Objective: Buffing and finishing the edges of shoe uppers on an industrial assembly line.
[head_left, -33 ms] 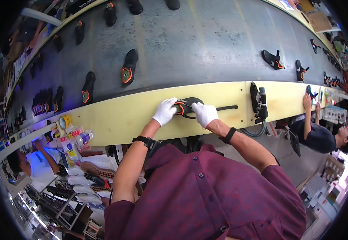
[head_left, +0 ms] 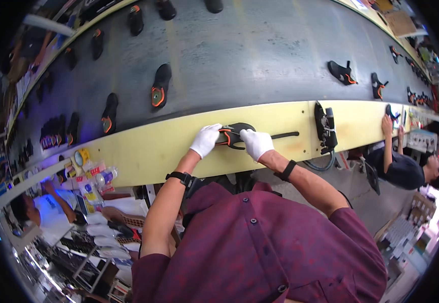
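Note:
A black shoe [head_left: 239, 129] with orange trim lies on the pale yellow ledge in front of me, its toe toward the right. My left hand [head_left: 206, 140], in a white glove, grips the shoe's heel end. My right hand [head_left: 256, 144], also gloved in white, is closed at the middle of the shoe, fingertips over its opening. A thin pale line runs across the upper near the right fingers; I cannot tell whether it is a tool or part of the shoe. To the right of the shoe lies a narrow black strip [head_left: 285, 135].
Beyond the yellow ledge [head_left: 154, 151] stretches a grey conveyor belt [head_left: 250, 65] with several black shoes. A black device [head_left: 325, 129] with a hose sits right on the ledge. Yellow tape [head_left: 81, 157] and a clear bottle [head_left: 106, 175] stand left. Co-workers sit at right [head_left: 406, 164] and left [head_left: 53, 207].

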`<state>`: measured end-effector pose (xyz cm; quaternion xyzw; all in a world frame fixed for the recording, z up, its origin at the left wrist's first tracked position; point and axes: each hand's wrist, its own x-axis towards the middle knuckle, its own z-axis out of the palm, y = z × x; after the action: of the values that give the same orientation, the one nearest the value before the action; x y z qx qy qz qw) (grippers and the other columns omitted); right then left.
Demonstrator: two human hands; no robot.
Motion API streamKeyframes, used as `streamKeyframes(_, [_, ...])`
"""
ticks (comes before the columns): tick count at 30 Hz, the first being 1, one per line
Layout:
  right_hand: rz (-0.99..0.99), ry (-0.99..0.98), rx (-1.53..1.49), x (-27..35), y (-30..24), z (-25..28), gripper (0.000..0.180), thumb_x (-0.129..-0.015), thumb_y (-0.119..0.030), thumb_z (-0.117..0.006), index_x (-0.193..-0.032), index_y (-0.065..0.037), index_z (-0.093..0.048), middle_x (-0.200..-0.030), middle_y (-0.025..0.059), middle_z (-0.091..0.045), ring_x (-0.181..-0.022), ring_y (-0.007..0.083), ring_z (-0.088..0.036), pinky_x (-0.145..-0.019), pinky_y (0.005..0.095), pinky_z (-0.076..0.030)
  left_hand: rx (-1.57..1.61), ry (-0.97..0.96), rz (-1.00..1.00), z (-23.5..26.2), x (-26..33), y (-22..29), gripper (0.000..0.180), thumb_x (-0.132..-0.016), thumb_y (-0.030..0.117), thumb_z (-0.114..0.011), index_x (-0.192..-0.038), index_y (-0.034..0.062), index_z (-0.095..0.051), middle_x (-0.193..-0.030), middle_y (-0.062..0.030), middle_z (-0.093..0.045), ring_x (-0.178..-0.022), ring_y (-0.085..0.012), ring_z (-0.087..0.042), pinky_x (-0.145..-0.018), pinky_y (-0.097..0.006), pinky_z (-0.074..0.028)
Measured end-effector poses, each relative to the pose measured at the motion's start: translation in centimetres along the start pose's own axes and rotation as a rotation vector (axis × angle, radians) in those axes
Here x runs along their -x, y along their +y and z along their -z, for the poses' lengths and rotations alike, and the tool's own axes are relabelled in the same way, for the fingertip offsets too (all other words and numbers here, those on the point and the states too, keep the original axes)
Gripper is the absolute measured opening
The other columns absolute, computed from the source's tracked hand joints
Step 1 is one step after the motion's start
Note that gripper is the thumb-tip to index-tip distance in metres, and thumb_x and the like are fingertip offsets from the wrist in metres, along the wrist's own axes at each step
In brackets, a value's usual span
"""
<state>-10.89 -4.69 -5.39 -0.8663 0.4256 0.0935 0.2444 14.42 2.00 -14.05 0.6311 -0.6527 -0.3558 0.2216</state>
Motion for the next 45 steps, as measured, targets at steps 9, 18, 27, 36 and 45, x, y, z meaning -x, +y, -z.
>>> streamKeyframes(9, [0.010,0.099,-0.182,0.4,0.7,-2.1,0.013,-0.093,-0.010,-0.063,-0.105,-0.011,-0.065,-0.096,0.0160,-0.072,-0.082,0.0388,-0.074,-0.068,0.0501,-0.059,0.350,-0.236,0.116,1.4,-2.8,-1.3,0.029,-0.100,0.024,-0.071,-0.117,0.0023,-0.080,-0.114,-0.0182,-0.079,-0.108,-0.0325,-0.074,-0.098,-0.041,-0.056])
streamKeyframes(18, [-0.276,0.383,-0.129,6.2,8.1,-4.3,0.016,-0.089,-0.012,-0.069,-0.105,-0.012,-0.069,-0.090,0.0168,-0.071,-0.085,0.0401,-0.071,-0.074,0.0506,-0.057,0.044,0.028,-0.141,-0.2,-4.1,1.3,0.021,-0.098,0.025,-0.066,-0.098,0.0132,-0.083,-0.102,-0.0095,-0.080,-0.096,-0.0353,-0.071,-0.088,-0.048,-0.054])
streamKeyframes(27, [0.115,0.149,-0.365,1.5,1.2,-2.1,0.060,-0.081,0.004,-0.066,-0.140,-0.006,-0.060,-0.104,0.0198,-0.065,-0.094,0.0420,-0.067,-0.081,0.0505,-0.055,0.004,0.079,-0.059,0.0,-4.0,3.4,0.016,-0.095,0.022,-0.071,-0.096,0.0114,-0.083,-0.095,-0.0090,-0.080,-0.089,-0.0320,-0.071,-0.084,-0.046,-0.055])
streamKeyframes(36, [0.184,-0.105,-0.243,-1.7,1.0,0.7,0.059,-0.085,0.003,-0.068,-0.142,-0.007,-0.059,-0.108,0.0205,-0.068,-0.098,0.0442,-0.070,-0.085,0.0508,-0.058,0.004,0.171,-0.038,-0.3,-3.4,2.9,0.015,-0.095,0.026,-0.074,-0.096,0.0126,-0.081,-0.099,-0.0076,-0.079,-0.096,-0.0314,-0.071,-0.088,-0.046,-0.053])
streamKeyframes(45, [0.213,-0.244,-0.215,-2.8,2.9,1.5,0.060,-0.086,0.002,-0.065,-0.145,-0.011,-0.065,-0.122,0.0163,-0.076,-0.112,0.0373,-0.074,-0.093,0.0463,-0.059,0.314,-0.012,0.575,-2.4,2.7,9.0,0.062,-0.109,0.059,-0.055,-0.093,0.0044,-0.080,-0.081,-0.0173,-0.076,-0.065,-0.0343,-0.071,-0.066,-0.048,-0.055])
